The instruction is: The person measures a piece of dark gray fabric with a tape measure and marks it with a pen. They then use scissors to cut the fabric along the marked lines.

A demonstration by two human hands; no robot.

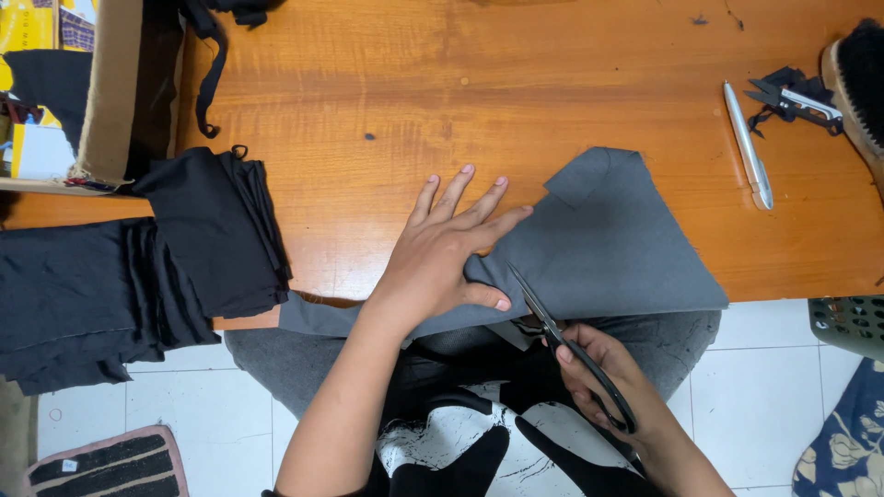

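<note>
We see the left hand [442,253] spread flat, fingers apart, pressing down on a piece of grey fabric [612,244] that lies on the wooden worktop [387,83] and hangs over its near edge. Just right of that hand, the right hand [603,373] is closed around the black handles of a pair of scissors [571,354], whose blades point up toward the left thumb and meet the fabric's lower edge close beside it. Well to the left of the left hand we find a stack of folded black cloth [207,235] draping off the worktop, and beyond it an open cardboard box [110,92]. Far to the right of the right hand, up on the worktop, lie a silver pen [748,147], small thread snips [792,101] and the end of a brush [861,83]. Below both hands we see a white tiled floor [764,377].
</note>
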